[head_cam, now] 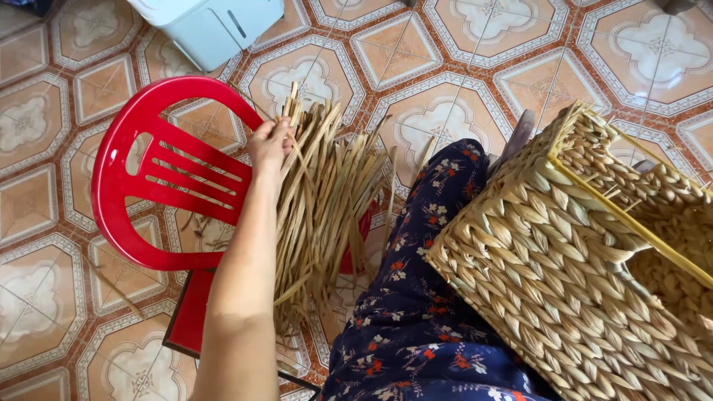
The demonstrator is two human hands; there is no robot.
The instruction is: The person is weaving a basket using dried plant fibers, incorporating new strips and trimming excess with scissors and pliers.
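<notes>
Bundle of dried straw strips (327,200), lying across red plastic chair (160,174), gripped near its upper end by left hand (269,141), fingers closed on a few strips. Woven basket (587,260) on lap at right (floral-print fabric (423,297) beneath). Patterned floor tiles (44,282) below. Right hand out of view.

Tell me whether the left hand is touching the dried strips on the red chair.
Touching: the head view shows the left hand with fingers closed around the top of the strips.

Navy floral-print trousers (416,312); bare arm, no sleeve.
</notes>
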